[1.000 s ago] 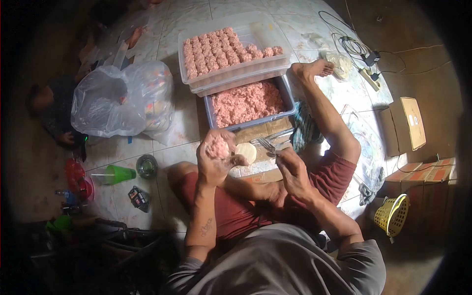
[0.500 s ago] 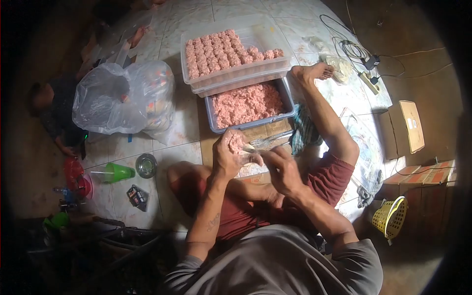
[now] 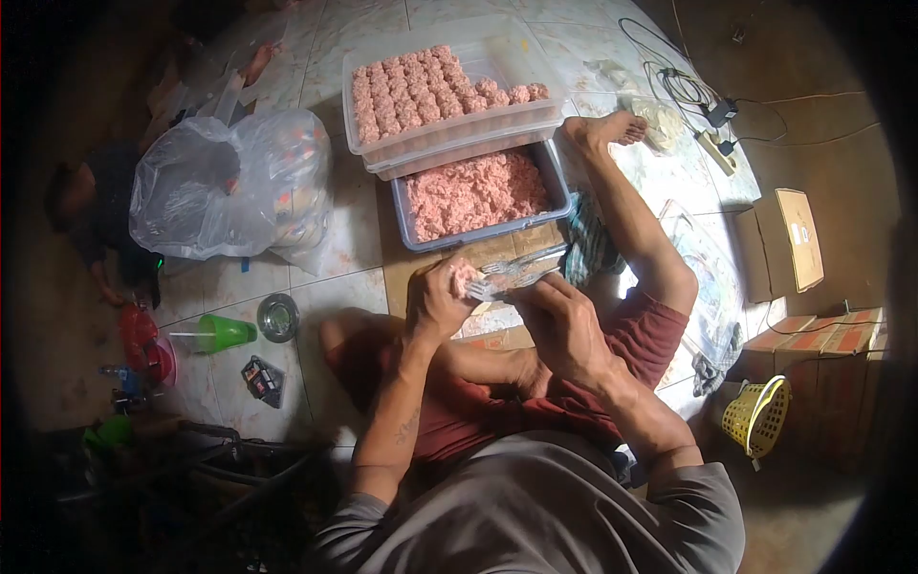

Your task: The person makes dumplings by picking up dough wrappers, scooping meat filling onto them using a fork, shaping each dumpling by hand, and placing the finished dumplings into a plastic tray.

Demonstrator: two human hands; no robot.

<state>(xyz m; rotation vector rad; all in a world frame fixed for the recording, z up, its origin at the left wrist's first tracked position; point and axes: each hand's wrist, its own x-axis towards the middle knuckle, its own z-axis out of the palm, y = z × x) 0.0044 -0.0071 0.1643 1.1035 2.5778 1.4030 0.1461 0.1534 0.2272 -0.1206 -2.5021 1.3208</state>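
Observation:
Pink minced meat is held in my left hand, whose fingers curl around it. My right hand grips a fork, its tines at the meat. Just beyond my hands, another fork rests on cardboard. A grey-blue tub of loose minced meat stands in front of me. Partly over its far side sit stacked clear plastic containers. Rows of meat balls fill the left of the top one, with a few more along its near edge.
A large clear plastic bag, a green cup, a glass ashtray and a dark small packet are at left, where another person sits. Right: a checked cloth, cables, a power strip, cardboard boxes and a yellow basket.
My right hand has turned, bringing the fork's tines into view against the meat. My left fingers have closed further around the meat. The view has shifted slightly.

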